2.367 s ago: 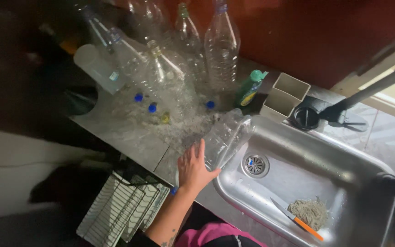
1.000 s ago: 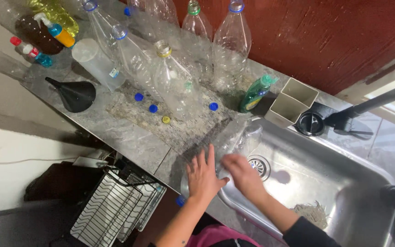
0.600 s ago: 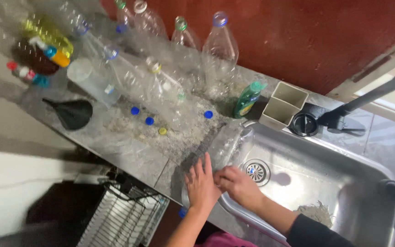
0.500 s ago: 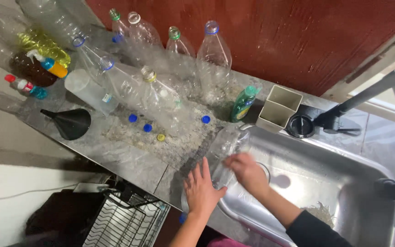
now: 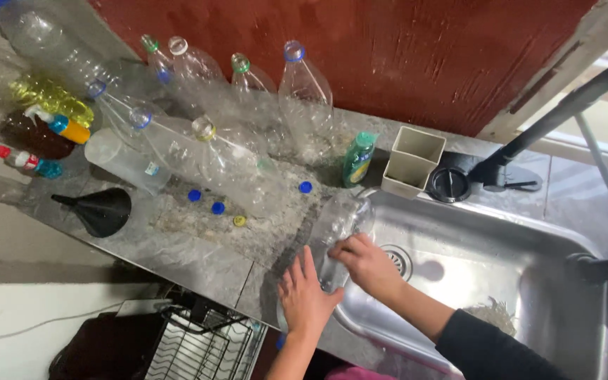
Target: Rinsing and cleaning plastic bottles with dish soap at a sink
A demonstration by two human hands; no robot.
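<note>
While steadying the clear plastic bottle (image 5: 339, 225), laid on its side across the left rim of the sink (image 5: 529, 232) with the mouth toward 1 o'clock and the base toward 7 o'clock, press down lightly rather than hard, since thin walls of this kind probably buckle and skid on wet steel. Right hand (image 5: 369, 264) at 4 o'clock of the bottle, fingers curled and clamped over its lower body; left hand (image 5: 306, 299) at 7 o'clock, fingers spread apart and flat, gripping nothing, palm set against the base end and the counter (image 5: 177, 243) edge. As a judgement from this posture: hold the wrap of the right hand around the widest part and use the flat left palm only as a stop against rolling toward the edge. Watch the overhang, with part of the body resting on the counter and part over the basin, just up and left of the drain (image 5: 397, 259). Leave room at 12 o'clock, where a green dish-soap bottle (image 5: 357, 158) and a beige divided caddy (image 5: 412, 163) stand near the mouth end. Avoid sweeping toward 9 o'clock, where loose caps (image 5: 217, 207) lie scattered, a black funnel (image 5: 100, 210) sits further out, and a crowd of empty bottles (image 5: 233, 151) leans together behind. Wire dish rack (image 5: 198, 345) below the counter edge at 8 o'clock, well apart from both hands
</note>
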